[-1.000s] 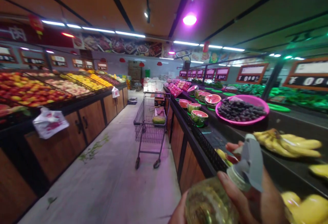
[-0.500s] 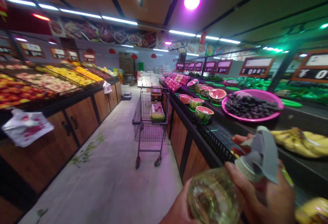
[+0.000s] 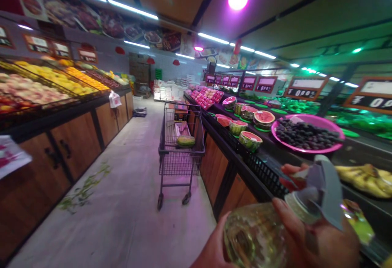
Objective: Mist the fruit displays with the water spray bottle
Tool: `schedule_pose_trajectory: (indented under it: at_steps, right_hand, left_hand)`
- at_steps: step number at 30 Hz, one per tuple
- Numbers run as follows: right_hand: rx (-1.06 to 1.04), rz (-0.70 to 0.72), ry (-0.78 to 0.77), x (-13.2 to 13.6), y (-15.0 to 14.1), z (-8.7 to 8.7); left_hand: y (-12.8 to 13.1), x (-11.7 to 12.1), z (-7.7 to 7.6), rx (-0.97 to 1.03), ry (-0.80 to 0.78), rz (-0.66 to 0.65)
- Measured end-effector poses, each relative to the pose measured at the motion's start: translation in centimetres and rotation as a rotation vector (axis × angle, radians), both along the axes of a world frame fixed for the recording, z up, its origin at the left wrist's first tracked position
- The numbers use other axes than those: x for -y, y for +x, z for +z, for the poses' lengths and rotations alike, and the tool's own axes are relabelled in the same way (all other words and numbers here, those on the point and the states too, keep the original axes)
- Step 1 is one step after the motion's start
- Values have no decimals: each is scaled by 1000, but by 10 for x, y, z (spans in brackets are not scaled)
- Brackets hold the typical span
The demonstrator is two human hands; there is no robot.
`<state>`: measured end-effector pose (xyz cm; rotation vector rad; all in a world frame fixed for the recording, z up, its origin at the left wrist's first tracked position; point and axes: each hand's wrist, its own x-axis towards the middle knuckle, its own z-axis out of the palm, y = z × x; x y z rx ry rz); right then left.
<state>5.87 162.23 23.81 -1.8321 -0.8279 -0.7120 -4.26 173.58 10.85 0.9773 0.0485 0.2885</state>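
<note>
A glass spray bottle [image 3: 254, 235] with pale liquid inside fills the bottom of the view, its grey plastic trigger head [image 3: 324, 194] tilted up and to the right. My left hand [image 3: 211, 251] cups the bottle from below at the lower edge. My right hand [image 3: 318, 239] wraps the bottle's neck, with its fingers curled around the grey head. Part of the bottle's base lies below the frame.
A wire shopping cart [image 3: 180, 153] stands in the aisle. To the right are cut watermelons [image 3: 249, 140], a pink basin of dark grapes [image 3: 308, 135] and bananas [image 3: 366, 180]. Wood-fronted fruit displays [image 3: 73, 155] line the left, with green leaf scraps on the floor [image 3: 85, 188].
The view has moved forward along the aisle, so the cart looks closer and the displays slide outward. Both hands keep the same hold on the spray bottle.
</note>
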Motion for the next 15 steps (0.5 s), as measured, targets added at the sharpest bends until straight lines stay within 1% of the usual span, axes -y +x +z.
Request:
schedule_pose_trajectory:
  at_steps: [4, 7, 12, 15]
  right_hand:
    - [-46, -8, 45, -20, -6, -2]
    - [-27, 6, 71, -34, -6, -4]
    - [0, 59, 54, -56, 6, -17]
    - [-23, 67, 81, -73, 15, -25]
  left_hand:
    - [-2, -19, -2, 0, -11, -15]
    - [-2, -31, -5, 7, -18, -13]
    - [1, -57, -9, 4, 16, 13]
    - [6, -77, -7, 23, 44, -17]
